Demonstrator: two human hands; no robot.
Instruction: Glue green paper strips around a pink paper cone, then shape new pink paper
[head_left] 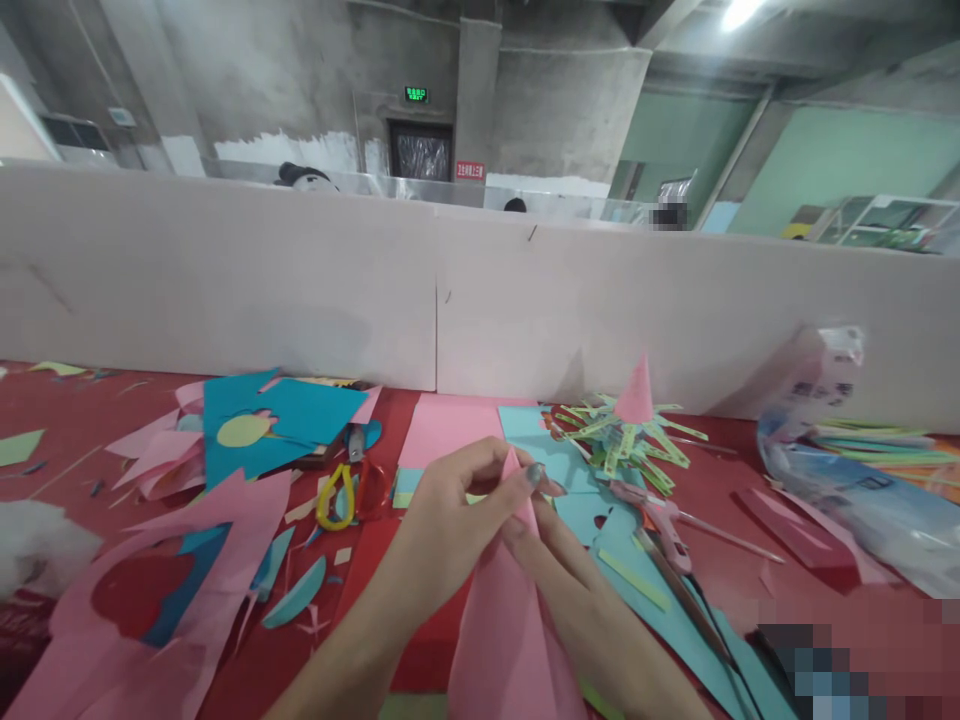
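Pink cone, tip uppermost, long axis steep

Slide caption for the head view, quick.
Left hand and right hand pinch pink paper over a red table strewn with paper scraps.

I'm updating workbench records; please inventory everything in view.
Pointed paper piece: 1, pink, lower centre
Small paper cone: 1, pink, right rear
Spiky paper piece: 1, green, beneath cone
Plastic glue gun: 1, pink, right
Looped plastic handles: 2, yellow, red, left
Plastic bag: 1, clear, far right
Table: 1, red, foreground
Paper scraps: many, multicoloured, on table
Upright panels: 2, white, behind table
Rectangular signs: 2, green, red, background
Door: 1, dark, background
Ceiling light: 1, white, top
Left hand, right hand: 2, bare, centre
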